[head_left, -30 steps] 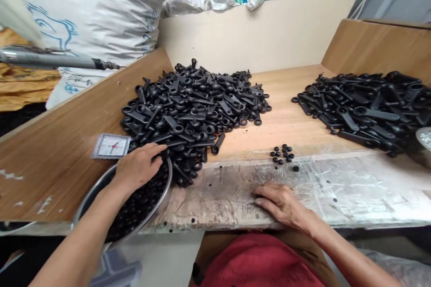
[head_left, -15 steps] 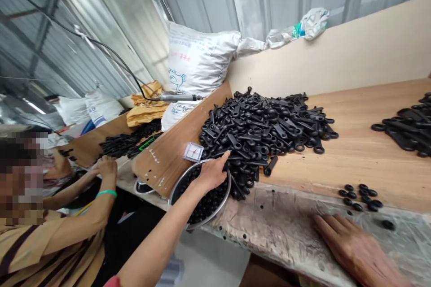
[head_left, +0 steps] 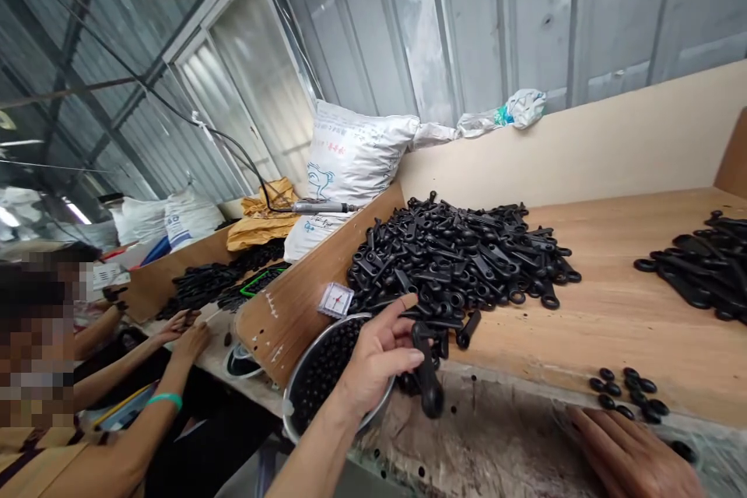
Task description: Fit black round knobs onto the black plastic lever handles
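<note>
My left hand (head_left: pixel 377 362) holds a black plastic lever-like part with a rounded end (head_left: pixel 430 377) between thumb and fingers. It is just above the front of a large heap of similar black parts (head_left: pixel 461 249), several with ring-shaped ends. Partly under my left forearm is a metal bowl (head_left: pixel 285 408) full of small black beads (head_left: pixel 327 373). My right hand (head_left: pixel 636 455) lies palm down on the plastic-covered table edge, fingers stretched out. Just beyond its fingers sits a group of small black oval pieces (head_left: pixel 633 389).
A wooden divider (head_left: pixel 292 303) with a small square clock (head_left: pixel 335 299) stands left of the heap. More black parts (head_left: pixel 700 257) lie at the far right. An electric screwdriver (head_left: pixel 320 207) rests near a white sack (head_left: pixel 362 148). A co-worker's arms (head_left: pixel 169 373) are at left.
My left hand has gone from pointing at the heap's edge to holding a black part, drawn slightly toward me. My right hand stays flat on the table. The camera view has tilted up.
</note>
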`<state>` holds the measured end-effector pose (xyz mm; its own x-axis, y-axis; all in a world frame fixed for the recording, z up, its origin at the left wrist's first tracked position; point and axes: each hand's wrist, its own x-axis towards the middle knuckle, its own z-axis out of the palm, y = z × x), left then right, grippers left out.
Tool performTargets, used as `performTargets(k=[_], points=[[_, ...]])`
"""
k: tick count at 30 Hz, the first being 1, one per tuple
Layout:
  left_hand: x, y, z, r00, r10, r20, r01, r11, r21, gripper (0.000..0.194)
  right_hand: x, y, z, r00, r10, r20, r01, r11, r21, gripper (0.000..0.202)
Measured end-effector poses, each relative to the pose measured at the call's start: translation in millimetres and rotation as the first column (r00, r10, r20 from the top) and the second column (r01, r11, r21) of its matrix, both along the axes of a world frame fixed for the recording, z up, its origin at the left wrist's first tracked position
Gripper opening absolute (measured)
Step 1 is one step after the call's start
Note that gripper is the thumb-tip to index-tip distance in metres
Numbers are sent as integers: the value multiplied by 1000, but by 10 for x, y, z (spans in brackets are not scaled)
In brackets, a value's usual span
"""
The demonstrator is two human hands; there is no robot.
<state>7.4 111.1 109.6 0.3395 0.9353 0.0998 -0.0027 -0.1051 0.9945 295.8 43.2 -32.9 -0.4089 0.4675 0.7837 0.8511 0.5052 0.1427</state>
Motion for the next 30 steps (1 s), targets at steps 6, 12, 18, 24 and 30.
performTargets(k=[6, 12, 18, 24, 30], points=[[573, -188, -379, 907, -85, 413, 237, 914, -331, 55, -83, -68, 4, 984, -33, -177, 28, 999, -28, 23], [957, -318, -732, 873, 37, 486, 261, 807, -530, 29, -158, -119, 128, 862, -79, -500, 11, 990, -139, 16], [930, -699, -1030, 776, -128, 618, 570, 562, -600, 31, -340, -348, 274, 479, -204, -854, -246, 903, -354, 13], [722, -988, -1289, 634, -332, 699, 772, 316, -551, 34, -457, -486, 368, 165, -399, -902, -514, 746, -424, 15], [717, -836, -1109, 871, -308, 384, 483, 684, -546, 24, -523, -485, 396, 195, -432, -881, -613, 647, -453, 15]])
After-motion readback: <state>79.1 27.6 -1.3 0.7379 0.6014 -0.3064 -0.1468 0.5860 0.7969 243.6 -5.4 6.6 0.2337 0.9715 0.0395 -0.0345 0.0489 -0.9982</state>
